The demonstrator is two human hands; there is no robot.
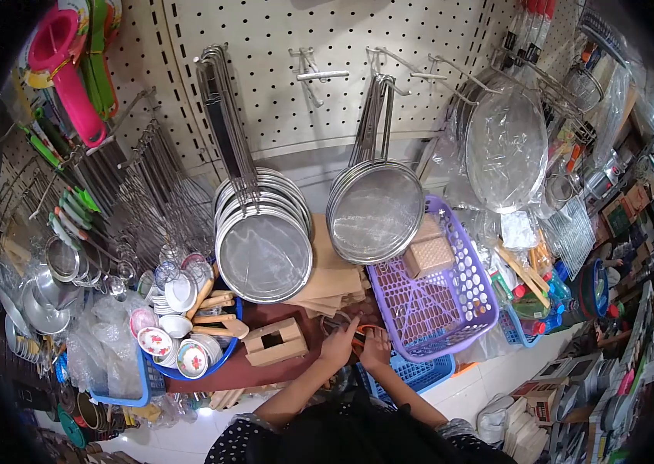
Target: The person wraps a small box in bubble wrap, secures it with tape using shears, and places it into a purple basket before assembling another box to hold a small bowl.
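Observation:
Both of my hands are close together over the dark red shelf [261, 377], at an orange and dark item [358, 338] too small to make out. My left hand [338, 346] reaches its left side, its fingers curled against a thin dark part. On the other side, my right hand [375, 347] rests with its fingers bent on the item. A wooden block with a square hole [276, 344] lies left of my left hand. The purple basket [439, 344], holding a woven box [429, 257], stands right of my right hand. Flat brown cardboard [331, 288] lies behind them.
Round strainers [265, 255] and more strainers [377, 213] hang from the pegboard [265, 85]. At left, a blue tub [235, 329] holds bowls [155, 342] and wooden-handled tools. A blue basket [423, 373] is below the purple one. Bottles [532, 308] stand at right.

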